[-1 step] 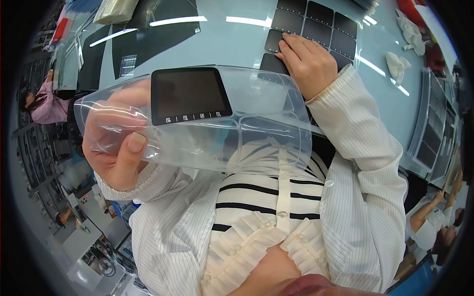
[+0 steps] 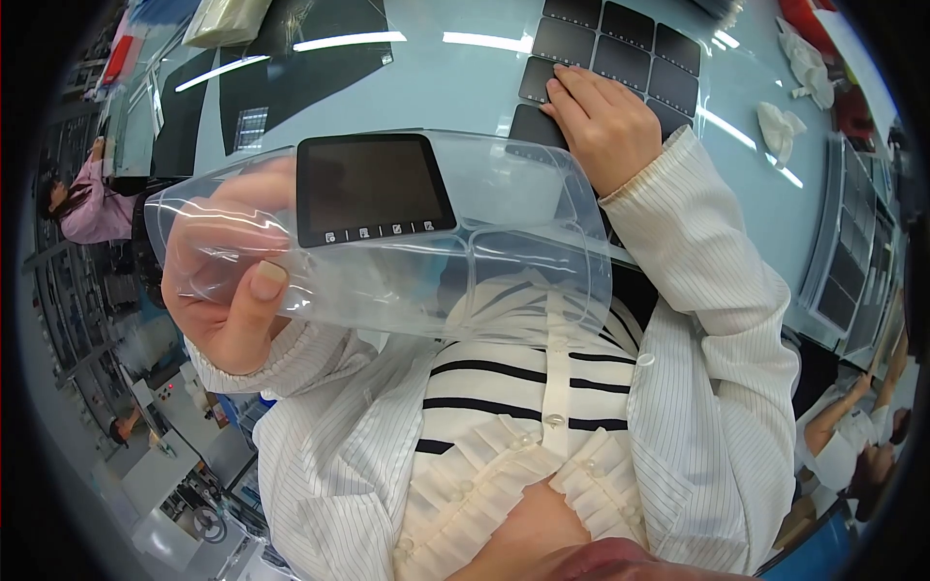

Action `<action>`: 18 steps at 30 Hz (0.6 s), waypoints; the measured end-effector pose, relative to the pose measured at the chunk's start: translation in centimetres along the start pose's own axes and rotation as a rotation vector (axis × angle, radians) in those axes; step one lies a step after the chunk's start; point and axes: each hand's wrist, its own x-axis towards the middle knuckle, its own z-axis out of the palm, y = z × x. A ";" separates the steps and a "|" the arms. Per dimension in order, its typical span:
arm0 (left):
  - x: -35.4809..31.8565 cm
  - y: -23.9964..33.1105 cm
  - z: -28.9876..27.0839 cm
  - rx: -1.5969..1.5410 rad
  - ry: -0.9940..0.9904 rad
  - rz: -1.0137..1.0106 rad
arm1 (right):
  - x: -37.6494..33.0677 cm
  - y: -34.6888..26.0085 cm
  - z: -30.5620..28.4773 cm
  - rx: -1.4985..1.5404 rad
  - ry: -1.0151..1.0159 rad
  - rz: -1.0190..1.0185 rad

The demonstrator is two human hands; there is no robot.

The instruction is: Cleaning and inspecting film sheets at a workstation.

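Observation:
My left hand (image 2: 228,252) is closed around one end of a clear plastic tray (image 2: 528,247), thumb in front and fingers seen through the plastic. The tray has several shallow pockets and hangs tilted in front of my chest. One black rectangular panel (image 2: 373,184), with a row of small white icons along its lower edge, sits in an upper pocket. On the table, my right hand (image 2: 610,131) lies with fingers stretched out over a group of similar dark panels (image 2: 620,63). Its fingertips touch a panel at the left side of the group, and the palm hides others.
The pale glossy table (image 2: 446,87) carries a dark sheet (image 2: 300,87) and a wrapped bundle (image 2: 228,19) at the far left. Crumpled white wads (image 2: 778,131) lie at the right, near a stack of panel-filled trays (image 2: 848,237). Other people sit at both sides.

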 end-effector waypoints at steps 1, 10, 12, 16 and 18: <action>0.1 -0.3 0.0 -0.002 -0.006 -0.010 | -0.2 0.0 0.2 -0.009 0.001 0.004; 0.6 -1.5 -0.1 -0.096 -0.167 0.086 | -0.3 0.3 0.3 0.013 0.012 0.011; 1.0 -2.0 0.2 -0.140 -0.183 0.096 | -0.3 0.3 0.3 0.007 0.001 0.015; 1.8 -1.8 1.5 -0.221 -0.216 0.111 | -0.3 0.6 0.0 0.045 -0.028 0.016; 2.3 -1.9 2.1 -0.228 -0.244 0.110 | -0.4 1.0 -0.4 0.055 -0.039 0.017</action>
